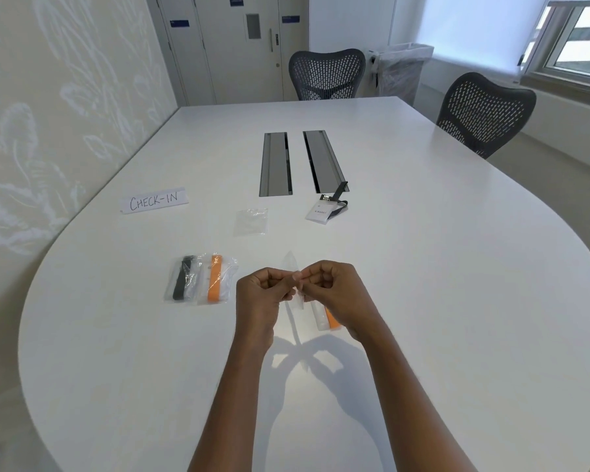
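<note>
Both my hands are raised over the white table [423, 301], fingers curled towards each other. My left hand [261, 296] and my right hand [334, 294] pinch the same clear plastic bag [292, 264] between them. An orange lanyard [331, 318] hangs inside the bag below my right hand. To the left lie two sealed bags, one with a black lanyard [181, 282], one with an orange lanyard [215, 279].
An empty clear bag [251, 221] lies further back. A name badge on a dark lanyard [321, 212] rests by two grey cable trays [276, 163]. A paper sign reading CHECK-IN [154, 200] sits at the left. Two mesh chairs [326, 74] stand beyond the table.
</note>
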### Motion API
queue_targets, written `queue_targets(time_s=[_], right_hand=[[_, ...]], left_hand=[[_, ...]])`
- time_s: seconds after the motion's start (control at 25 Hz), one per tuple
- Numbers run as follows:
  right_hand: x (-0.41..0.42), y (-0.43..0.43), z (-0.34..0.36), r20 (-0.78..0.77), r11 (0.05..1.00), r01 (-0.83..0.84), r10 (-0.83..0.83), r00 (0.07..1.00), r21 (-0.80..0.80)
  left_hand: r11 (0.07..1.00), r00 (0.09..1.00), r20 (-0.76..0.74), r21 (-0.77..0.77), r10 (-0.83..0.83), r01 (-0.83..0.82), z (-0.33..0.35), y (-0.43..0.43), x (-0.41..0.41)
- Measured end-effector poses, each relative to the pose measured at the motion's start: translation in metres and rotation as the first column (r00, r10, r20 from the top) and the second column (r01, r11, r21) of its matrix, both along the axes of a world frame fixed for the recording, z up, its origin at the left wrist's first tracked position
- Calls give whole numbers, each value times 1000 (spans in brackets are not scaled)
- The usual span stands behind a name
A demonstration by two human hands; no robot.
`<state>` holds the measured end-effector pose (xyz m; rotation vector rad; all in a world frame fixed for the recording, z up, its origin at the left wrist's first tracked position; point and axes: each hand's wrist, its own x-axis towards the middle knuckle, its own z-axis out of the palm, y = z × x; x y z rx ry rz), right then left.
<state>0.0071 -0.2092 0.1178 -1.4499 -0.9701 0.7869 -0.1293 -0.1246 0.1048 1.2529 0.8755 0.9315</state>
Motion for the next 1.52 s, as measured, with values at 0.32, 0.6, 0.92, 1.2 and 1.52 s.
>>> queue_targets(time_s=[0.32,0.6,0.92,1.2,1.52], right_hand=[[-19,5,-8,117,972,230,-225,967,-39],[-21,6,-6,-68,963,269,-270,960,-31],[-18,6,-3,77,957,279,-273,959,-80],[-10,12,-3,190,954,299,-293,937,-8],[-38,9,-3,224,937,327,-295,929,-120]], left_hand=[[994,994,-49,60,98,-95,-10,-13,6],[961,962,-158,203,221,-187,-3,-17,8],[915,931,-267,381,248,-135,-4,-15,9],[875,900,-345,478,267,-76,-6,-20,8],[812,879,-206,514,431,-277,-1,-20,18]])
